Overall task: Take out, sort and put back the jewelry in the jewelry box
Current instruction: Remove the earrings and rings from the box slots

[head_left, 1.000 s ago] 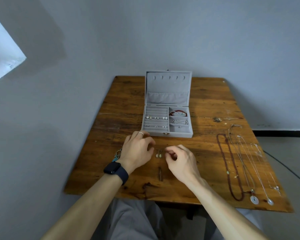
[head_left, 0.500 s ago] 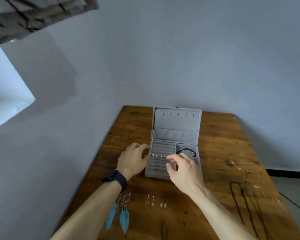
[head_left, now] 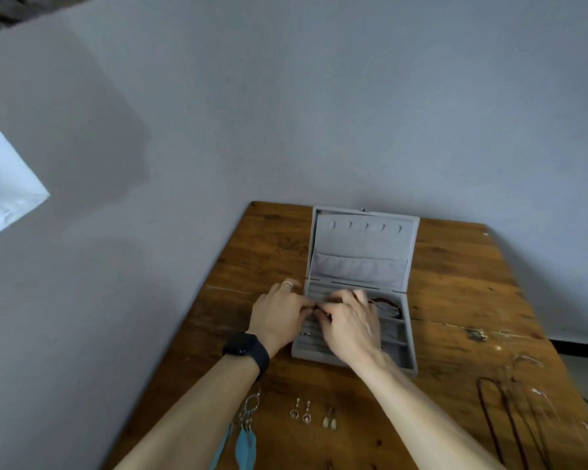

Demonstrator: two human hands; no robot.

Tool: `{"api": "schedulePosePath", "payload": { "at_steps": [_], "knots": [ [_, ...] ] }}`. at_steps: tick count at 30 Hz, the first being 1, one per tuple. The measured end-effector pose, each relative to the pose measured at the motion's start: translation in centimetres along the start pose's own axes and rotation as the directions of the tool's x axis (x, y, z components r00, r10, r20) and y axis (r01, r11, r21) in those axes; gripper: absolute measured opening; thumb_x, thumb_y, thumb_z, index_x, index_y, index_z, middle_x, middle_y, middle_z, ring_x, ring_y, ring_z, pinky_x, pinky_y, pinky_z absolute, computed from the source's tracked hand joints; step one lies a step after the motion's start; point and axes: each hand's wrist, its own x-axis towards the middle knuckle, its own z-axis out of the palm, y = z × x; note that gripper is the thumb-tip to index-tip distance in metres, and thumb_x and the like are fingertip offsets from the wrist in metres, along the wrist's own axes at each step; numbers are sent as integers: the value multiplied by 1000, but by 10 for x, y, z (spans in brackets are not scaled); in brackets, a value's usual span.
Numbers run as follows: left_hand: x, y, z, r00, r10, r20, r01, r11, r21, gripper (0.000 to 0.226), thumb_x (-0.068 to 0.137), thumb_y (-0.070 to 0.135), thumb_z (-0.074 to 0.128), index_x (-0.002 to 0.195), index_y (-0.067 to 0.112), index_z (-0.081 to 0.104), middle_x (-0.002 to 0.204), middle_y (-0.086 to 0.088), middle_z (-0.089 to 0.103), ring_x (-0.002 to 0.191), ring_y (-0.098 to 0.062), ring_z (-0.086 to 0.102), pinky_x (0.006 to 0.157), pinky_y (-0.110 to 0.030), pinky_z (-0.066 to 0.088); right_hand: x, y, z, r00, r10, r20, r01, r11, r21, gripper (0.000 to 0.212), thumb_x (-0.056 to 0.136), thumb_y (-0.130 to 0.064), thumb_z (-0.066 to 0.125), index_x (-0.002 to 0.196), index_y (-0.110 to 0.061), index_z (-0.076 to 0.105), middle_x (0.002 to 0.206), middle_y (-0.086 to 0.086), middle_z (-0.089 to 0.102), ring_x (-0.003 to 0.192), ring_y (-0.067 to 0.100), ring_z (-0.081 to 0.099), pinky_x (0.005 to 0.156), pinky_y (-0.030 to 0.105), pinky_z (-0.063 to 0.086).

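Left hand (head_left: 279, 313) has met right hand (head_left: 350, 323) over jewelry box (head_left: 364, 245) — fingers curled, grasp unclear.

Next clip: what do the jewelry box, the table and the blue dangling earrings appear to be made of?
The jewelry box looks covered and lined in grey velvet-like fabric: matte, fuzzy, no shine. The table looks like brown wood with grain, knots and scratches, worn semi-matte finish. The blue earrings seem silvery metal hoops with turquoise feather-shaped drops; real or synthetic feather cannot be told.
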Motion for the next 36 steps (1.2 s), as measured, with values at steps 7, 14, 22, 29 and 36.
{"api": "schedulePosePath", "payload": {
  "at_steps": [7,14,22,29,36],
  "knots": [
    [-4,0,0,999,-30,-43,26,994,-105,20,98,34,60,115,30,71,132,2,53,120,-19,50,90,-39,51,2,-3,-7,1000,7,16,-7,1000,24,26,94,-43,61,115,-34,74,128,-7,63,121,24,44,93,41,42],
    [-19,-5,-11,990,-117,-77,84,936,-343,12,90,40,71,98,32,75,123,11,55,109,-7,53,88,-31,49,-2,0,-23,996,93,-12,-88,966,244,15,89,-45,69,100,-36,77,115,-17,67,110,14,46,88,34,43],
    [-63,12,-16,998,11,-64,-42,862,-506,15,81,48,78,89,36,76,102,15,66,97,-1,59,85,-28,54,-87,5,-65,968,249,22,-190,676,712,12,87,-30,76,95,-40,74,90,-26,72,92,-11,63,75,5,47],
    [-108,54,1,977,197,86,-150,913,-379,13,84,41,77,94,32,78,100,17,68,93,0,62,87,-33,56,-171,25,-42,953,273,131,-298,776,556,16,92,-35,69,107,-37,73,100,-25,70,96,-11,61,82,8,47],
    [-122,72,12,977,205,54,-197,973,-124,12,85,40,75,93,32,80,120,11,63,118,-11,51,99,-36,47,-187,34,-29,968,223,117,-252,862,441,13,93,-34,68,104,-35,74,100,-19,68,97,6,59,86,25,47]
  ]
}}
